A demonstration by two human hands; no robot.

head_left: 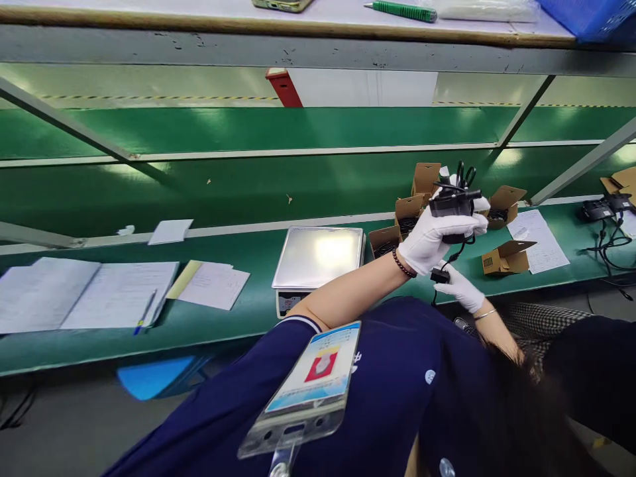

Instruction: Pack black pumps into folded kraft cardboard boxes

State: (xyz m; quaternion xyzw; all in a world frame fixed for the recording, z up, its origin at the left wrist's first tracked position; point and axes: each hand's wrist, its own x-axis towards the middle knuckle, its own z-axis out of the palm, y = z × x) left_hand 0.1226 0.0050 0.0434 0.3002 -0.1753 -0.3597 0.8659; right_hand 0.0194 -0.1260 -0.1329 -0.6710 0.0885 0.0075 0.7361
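My left hand (432, 237), in a white glove with a bead bracelet at the wrist, is closed round a black power adapter (453, 202) and holds it up over the green bench (238, 311). A black cable hangs from the adapter. My right hand (460, 286), also gloved and just below, pinches a small black plug (440, 275) at the cable's end. Several small open cardboard boxes (504, 257) stand on the bench right behind both hands.
A steel-topped scale (318, 257) sits left of my hands. Open notebooks with a pen (89, 295) and loose papers lie further left. More black adapters with cables (603, 212) lie at the far right. A shelf overhead carries a green pen (402, 10).
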